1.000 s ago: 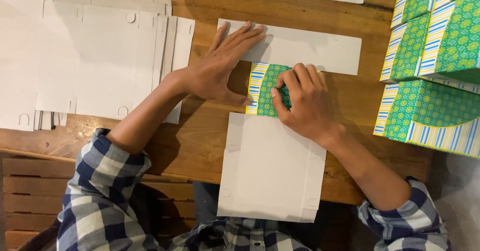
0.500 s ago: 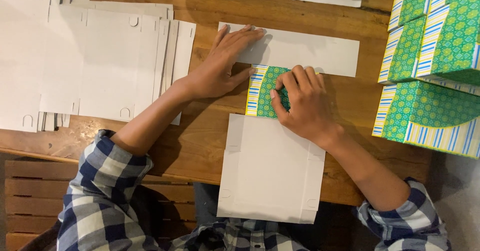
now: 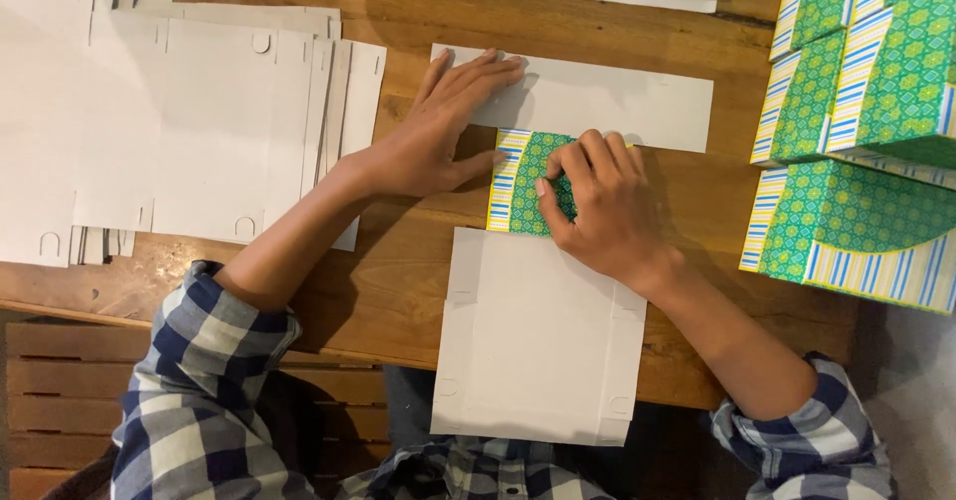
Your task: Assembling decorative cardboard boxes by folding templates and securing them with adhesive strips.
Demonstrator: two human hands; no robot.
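The unfolded card box blank point(image 3: 543, 336) lies white side up on the wooden worktop point(image 3: 398, 281), its near edge overhanging. Its green patterned flap point(image 3: 518, 186) is folded over at the blank's far end. The left hand point(image 3: 438, 136) lies flat, fingers spread, across that far end. The right hand point(image 3: 597, 206) presses curled fingers onto the flap. Left of the blank lies a stack of white blanks point(image 3: 169, 131); right of it stand finished green boxes point(image 3: 856, 131).

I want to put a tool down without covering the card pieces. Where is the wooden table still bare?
Bare wood shows between the right hand and the green patterned boxes, and along the table edge between the white card stack and the unfolded white card. The middle is crowded: the left hand and right hand press the card's patterned flap.
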